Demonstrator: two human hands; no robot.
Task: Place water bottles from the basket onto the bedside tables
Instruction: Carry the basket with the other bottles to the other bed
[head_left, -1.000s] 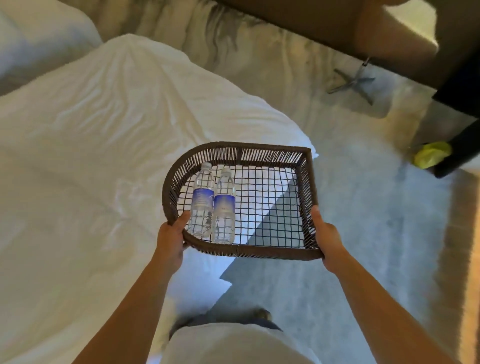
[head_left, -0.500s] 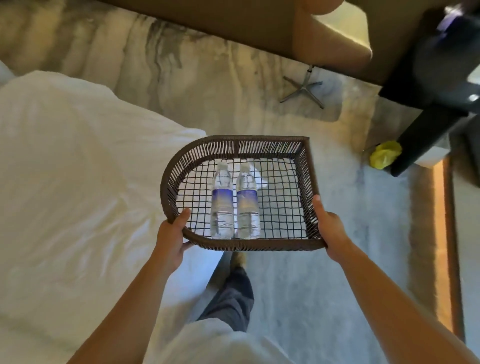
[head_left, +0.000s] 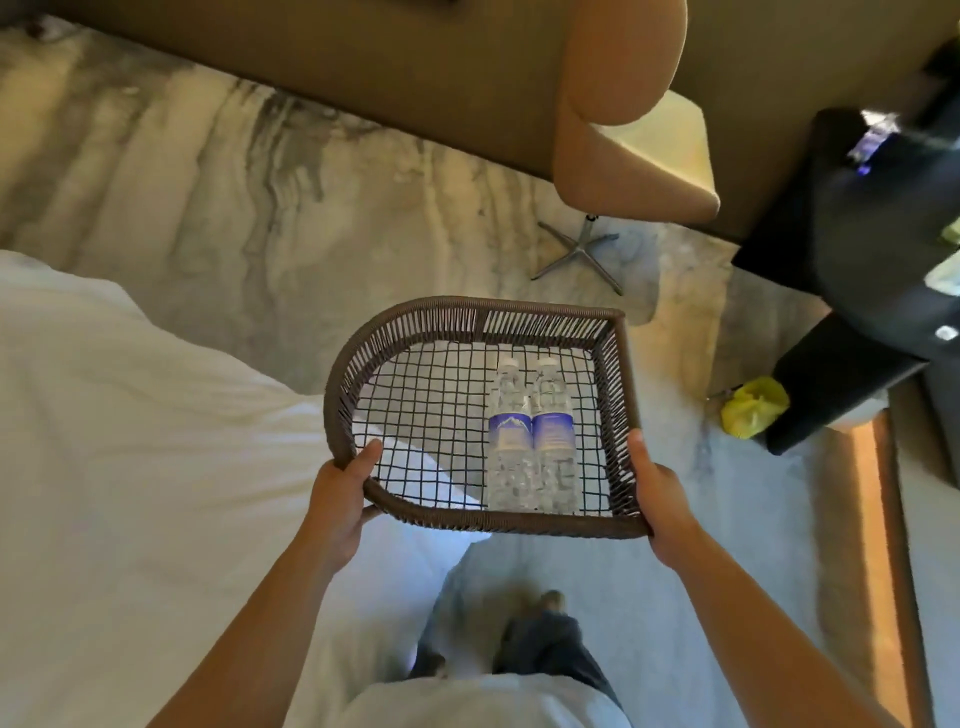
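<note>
A shallow dark-brown woven basket with an open mesh floor (head_left: 467, 317) was carried level above the corner of a white-sheeted bed (head_left: 156, 441) and a pale marbled carpet (head_left: 260, 182). The left hand (head_left: 337, 499) was closed around the rounded near-left rim, thumb over the top edge; the right hand (head_left: 657, 499) was closed around the near-right corner. Two clear plastic water bottles with blue labels (head_left: 532, 441) lay touching side by side on the mesh toward the right wall, white caps pointing away from the wearer. Carrying probably called for a level basket and an even pace, since the round bottles would likely roll on the mesh if it tipped. No bedside surface was in view, so neither bottle had yet been placed. A tan upholstered chair on a metal star base (head_left: 623, 130) was cut off at the top edge; the dark furniture at right (head_left: 857, 322) and the yellow object beside it (head_left: 753, 410) were too blurred to identify.
</note>
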